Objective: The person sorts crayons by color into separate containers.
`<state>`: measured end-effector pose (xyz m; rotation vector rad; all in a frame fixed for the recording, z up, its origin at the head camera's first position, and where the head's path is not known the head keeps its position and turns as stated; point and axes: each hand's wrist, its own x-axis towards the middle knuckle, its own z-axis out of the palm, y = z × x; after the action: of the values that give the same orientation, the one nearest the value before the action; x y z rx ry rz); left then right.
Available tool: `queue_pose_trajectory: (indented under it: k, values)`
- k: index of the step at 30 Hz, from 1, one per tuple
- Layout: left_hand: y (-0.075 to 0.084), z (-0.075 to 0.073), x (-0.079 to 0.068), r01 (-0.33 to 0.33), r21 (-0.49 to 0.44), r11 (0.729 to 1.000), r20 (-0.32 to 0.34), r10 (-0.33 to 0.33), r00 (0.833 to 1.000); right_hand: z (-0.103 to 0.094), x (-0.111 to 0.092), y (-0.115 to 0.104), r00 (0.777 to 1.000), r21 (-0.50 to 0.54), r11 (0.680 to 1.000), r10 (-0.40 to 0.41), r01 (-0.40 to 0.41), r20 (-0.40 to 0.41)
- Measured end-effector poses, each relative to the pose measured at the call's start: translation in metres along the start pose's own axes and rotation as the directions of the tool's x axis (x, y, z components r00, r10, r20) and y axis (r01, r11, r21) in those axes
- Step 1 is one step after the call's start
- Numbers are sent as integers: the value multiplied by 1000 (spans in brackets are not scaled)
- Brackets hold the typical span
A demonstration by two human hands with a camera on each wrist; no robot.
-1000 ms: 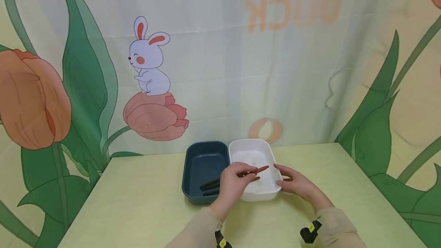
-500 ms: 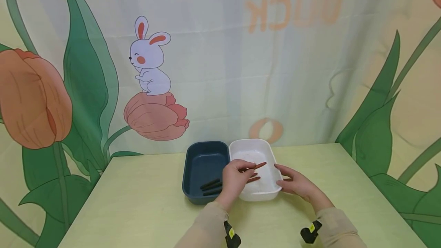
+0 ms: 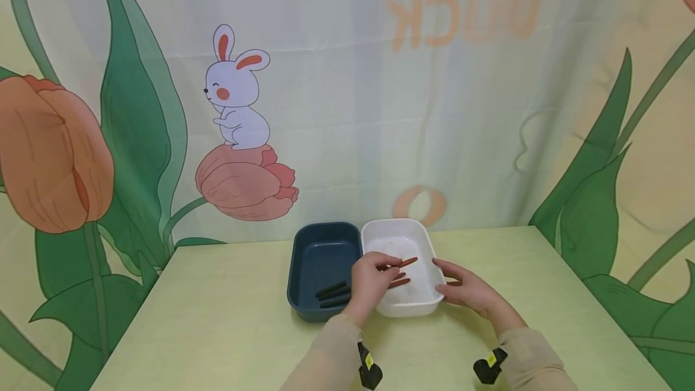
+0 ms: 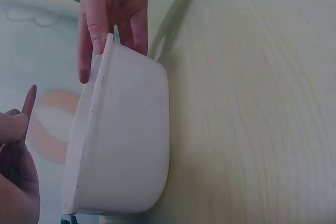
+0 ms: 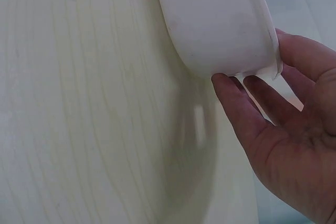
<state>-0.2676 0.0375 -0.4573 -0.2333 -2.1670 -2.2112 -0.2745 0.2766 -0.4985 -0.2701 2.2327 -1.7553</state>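
Note:
My left hand [image 3: 370, 282] pinches a slim reddish-brown stick [image 3: 409, 262] between thumb and fingers, over the white tub [image 3: 399, 305]. The stick [image 4: 29, 103] tapers to a blunt tip in the left wrist view; its other end is hidden in the hand. Two more reddish sticks [image 3: 400, 283] lie in the white tub, partly behind the left hand. At the tub's right side, my right hand [image 3: 471, 290] holds the rim. In the right wrist view, the fingers of this hand [image 5: 294, 114] press on the outer wall, with the thumb over the rim.
A dark blue tub [image 3: 293, 267] stands directly left of the white one. Several black sticks [image 3: 332, 290] lie in its near end, partly covered by the left hand. Both tubs stand on a pale wooden table [image 3: 217, 318], close to a printed curtain [image 3: 326, 107].
My left forearm has shifted right, and the stick's tip has moved slightly left and away. More of the other sticks shows. The right hand stays at the rim.

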Motion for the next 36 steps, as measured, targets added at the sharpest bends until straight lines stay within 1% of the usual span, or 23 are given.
queue_pose_trajectory:
  k: [2, 8, 12, 16, 19, 23, 26, 29, 32, 33, 35, 36]
  values:
    - [0, 2, 2, 13, -11, 1000, -1, -13, 1000, 0, 0, -1, 1000, -2, 1000, 3, -3, -1]
    - [-1, 9, 7, -5, 72, 997, -40, 8, 999, 0, -1, -2, 1000, -10, 1000, 14, -14, -9]
    - [-3, 12, 9, 0, 88, 996, -44, 4, 999, 1, 0, -1, 1000, -9, 1000, 7, -7, -3]
    - [-7, 11, 9, -58, 219, 974, -54, 72, 996, 1, 1, -1, 1000, -16, 1000, -1, 1, 3]
    - [-9, 9, 7, -67, 239, 969, -58, 83, 995, 2, 2, -1, 1000, -21, 1000, 5, -5, -6]
    - [-8, 4, 2, -1, 106, 994, -43, 5, 999, 3, 3, -1, 1000, -12, 1000, 3, -3, -5]
    - [-6, 0, -2, -7, 101, 995, -34, 11, 999, 3, 3, -1, 1000, -5, 1000, -3, 3, 2]
    - [-5, -4, -7, -38, 128, 991, -27, 42, 999, 4, 1, -2, 1000, -1, 1000, -2, 2, -4]
    - [-4, -9, -12, -67, 178, 982, -27, 73, 997, 3, -1, -3, 1000, -5, 1000, 6, -6, -12]
    - [-4, -12, -14, -89, 209, 974, -28, 97, 995, 4, -1, -3, 1000, -5, 1000, 9, -9, -17]
    - [-4, -17, -18, -132, 287, 949, -30, 147, 989, 4, -3, -4, 1000, -17, 1000, 12, -13, -25]
    - [-4, -20, -20, -154, 337, 929, -35, 175, 984, 4, -4, -4, 1000, -30, 1000, 7, -8, -22]
